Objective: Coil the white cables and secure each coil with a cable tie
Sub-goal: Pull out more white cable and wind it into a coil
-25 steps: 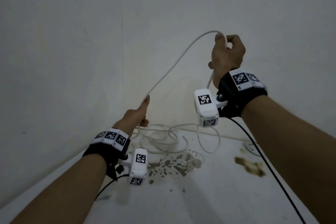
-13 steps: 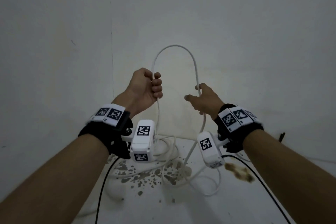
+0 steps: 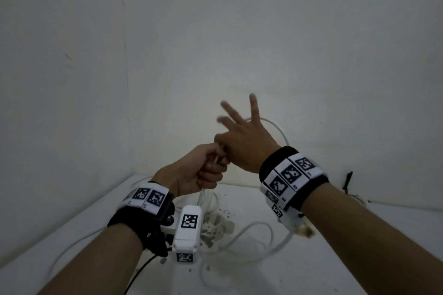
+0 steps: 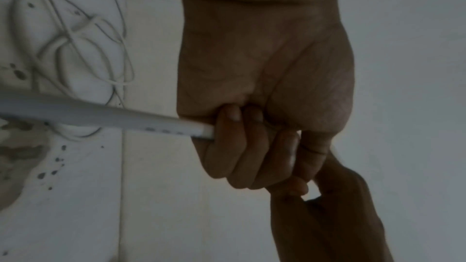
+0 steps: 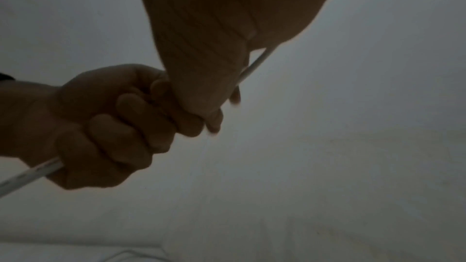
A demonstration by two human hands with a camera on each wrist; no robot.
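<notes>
My left hand (image 3: pixel 203 172) is a fist round the white cable (image 3: pixel 279 130), raised above the table; the left wrist view shows the cable (image 4: pixel 100 115) entering the curled fingers (image 4: pixel 234 146). My right hand (image 3: pixel 242 143) sits against that fist, thumb and forefinger pinching the cable there while its other fingers spread upward. From the pinch the cable arcs behind the right hand and drops to loose loops (image 3: pixel 251 227) on the table. In the right wrist view the cable (image 5: pixel 254 65) runs along the right palm (image 5: pixel 201 47) to the left fist (image 5: pixel 100 136).
The white table (image 3: pixel 359 258) sits in a corner of two white walls. It has a brown peeling patch (image 3: pixel 215 227) under the loops and a stain (image 3: pixel 304 231) to the right. A thin black strip (image 3: pixel 347 182) stands near the back wall at right.
The hands have come together: the right hand swung its part of the cable over to the left fist. The tall loop between them has dropped behind the right hand, whose fingers now spread.
</notes>
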